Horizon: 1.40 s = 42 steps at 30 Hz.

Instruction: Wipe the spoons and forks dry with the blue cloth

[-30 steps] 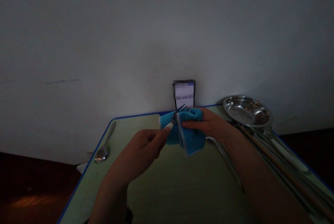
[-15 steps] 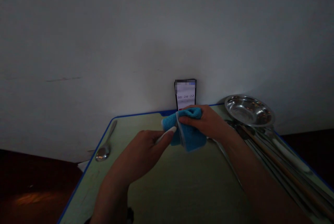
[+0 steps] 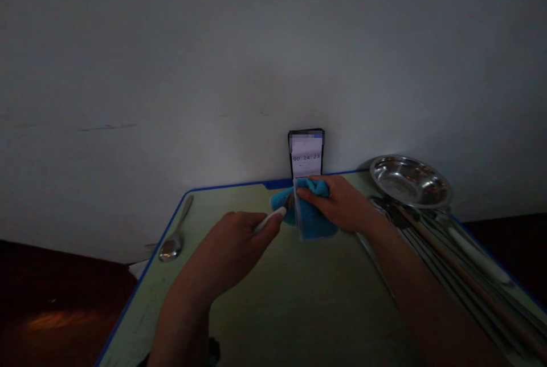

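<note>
My left hand (image 3: 243, 241) is closed round the white handle (image 3: 270, 220) of a utensil, thumb lying along the top. A bit of its metal part shows past the handle; the rest goes into a blue cloth (image 3: 316, 220), so I cannot tell its kind. With thumb on top, my right hand (image 3: 342, 199) grips this folded cloth with a pale edge around the metal end. Both hands are above the middle of the green table (image 3: 273, 310). Partly behind my right forearm lies a thin metal utensil (image 3: 376, 264).
A metal spoon (image 3: 173, 244) lies at the table's left edge. Behind my hands a phone (image 3: 306, 153) showing a timer leans on the wall (image 3: 213, 70). At the right are a shiny steel bowl (image 3: 410, 179) and several long utensils, including a wooden stick (image 3: 453, 261).
The cloth has shifted slightly and its loose flap hangs differently, showing more of the utensil's metal by the handle. Both hands keep their holds.
</note>
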Motion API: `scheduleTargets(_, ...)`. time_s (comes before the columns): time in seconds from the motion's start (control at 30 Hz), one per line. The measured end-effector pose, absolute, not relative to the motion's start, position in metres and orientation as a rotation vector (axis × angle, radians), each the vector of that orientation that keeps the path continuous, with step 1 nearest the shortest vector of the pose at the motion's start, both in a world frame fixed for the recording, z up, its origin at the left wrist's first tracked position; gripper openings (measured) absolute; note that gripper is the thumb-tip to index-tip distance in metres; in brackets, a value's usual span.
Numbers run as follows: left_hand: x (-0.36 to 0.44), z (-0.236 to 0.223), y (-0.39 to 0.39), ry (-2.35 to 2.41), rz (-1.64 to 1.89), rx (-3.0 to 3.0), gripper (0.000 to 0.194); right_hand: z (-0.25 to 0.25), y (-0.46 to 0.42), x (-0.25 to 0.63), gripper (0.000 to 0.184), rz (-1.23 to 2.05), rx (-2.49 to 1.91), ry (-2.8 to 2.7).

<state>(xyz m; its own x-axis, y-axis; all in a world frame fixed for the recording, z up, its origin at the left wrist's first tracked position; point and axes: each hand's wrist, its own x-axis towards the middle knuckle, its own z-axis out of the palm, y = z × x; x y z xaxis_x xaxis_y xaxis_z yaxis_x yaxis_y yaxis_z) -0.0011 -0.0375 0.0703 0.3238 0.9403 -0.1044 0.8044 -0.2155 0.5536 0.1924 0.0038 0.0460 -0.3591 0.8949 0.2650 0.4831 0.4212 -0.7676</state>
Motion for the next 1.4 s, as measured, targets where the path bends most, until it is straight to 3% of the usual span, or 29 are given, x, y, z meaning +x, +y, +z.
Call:
scheduleTargets(0.3,-0.004,0.080,-0.042,1.458,0.245,1.985,0.051,0.046,0.000,0.200,0.035,1.250,-1.153,-1.723)
scheduleTargets(0.63,-0.007,0.072,-0.038,1.537,0.193,2.109,0.050,0.045,0.008,0.197,0.027,0.731,-1.321,-1.970)
scheduleTargets(0.93,-0.007,0.074,-0.038,1.556,0.158,2.094,0.051,0.048,0.005,0.198,0.025,0.700,-1.283,-2.035)
scheduleTargets(1.2,-0.019,0.077,-0.042,1.400,0.218,1.887,0.047,0.041,0.004,0.213,0.029,1.583,-1.138,-1.476)
scheduleTargets(1.4,-0.021,0.078,-0.043,1.347,0.248,1.809,0.045,0.032,0.009,0.215,0.021,1.776,-0.929,-1.086)
